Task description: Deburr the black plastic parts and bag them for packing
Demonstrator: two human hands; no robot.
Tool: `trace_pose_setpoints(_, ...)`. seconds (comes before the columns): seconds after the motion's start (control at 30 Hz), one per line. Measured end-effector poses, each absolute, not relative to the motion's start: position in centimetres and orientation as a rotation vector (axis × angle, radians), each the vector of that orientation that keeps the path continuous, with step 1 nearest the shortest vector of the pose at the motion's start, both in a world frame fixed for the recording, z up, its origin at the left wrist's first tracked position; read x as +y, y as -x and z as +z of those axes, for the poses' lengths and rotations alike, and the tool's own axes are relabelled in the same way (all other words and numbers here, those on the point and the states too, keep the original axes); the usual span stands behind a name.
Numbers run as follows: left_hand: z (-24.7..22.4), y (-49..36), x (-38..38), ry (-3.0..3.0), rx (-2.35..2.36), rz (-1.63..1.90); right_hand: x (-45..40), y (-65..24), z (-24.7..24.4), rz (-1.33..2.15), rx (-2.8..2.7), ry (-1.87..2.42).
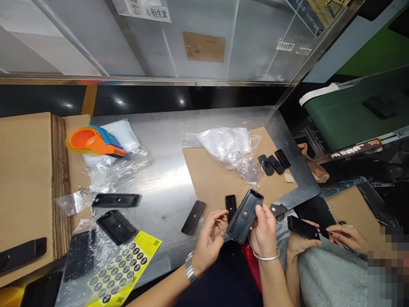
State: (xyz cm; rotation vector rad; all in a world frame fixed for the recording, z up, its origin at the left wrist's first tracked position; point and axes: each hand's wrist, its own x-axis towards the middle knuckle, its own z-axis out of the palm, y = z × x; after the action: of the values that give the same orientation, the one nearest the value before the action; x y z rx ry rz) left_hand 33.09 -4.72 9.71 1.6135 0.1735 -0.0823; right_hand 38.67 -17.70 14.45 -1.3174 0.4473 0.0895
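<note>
My right hand [264,228] grips a black rectangular shell [245,216] by its right side, its hollow face and central hole turned up. At the shell's left edge is my left hand [212,238], fingers pinched; a thin light-coloured piece shows by the fingertips, too small to make out. Behind the shell lies a smaller black part [230,207] with holes. A dark flat plate [193,218] rests to the left on the metal table [162,179].
Plastic bags, orange and blue scoops [96,140], black parts and a yellow sticker sheet [128,273] lie left. Cardboard [204,170] bears a clear bag and several black pieces. At right, another person's hands [348,238] hold a black part near a green conveyor [345,115].
</note>
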Motion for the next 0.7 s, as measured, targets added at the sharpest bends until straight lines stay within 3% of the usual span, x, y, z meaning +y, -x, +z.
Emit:
trace_pose_setpoints(0.33,0.6,-36.2,-9.0,-2.432,0.277,-0.226,-19.6,-37.4,12.6,0.019,0.476,1.383)
trace_pose_setpoints(0.7,-1.5,-38.4,-6.6,-2.543,0.243,-0.456,-22.5,-35.5,6.6,-0.161,0.543,1.831)
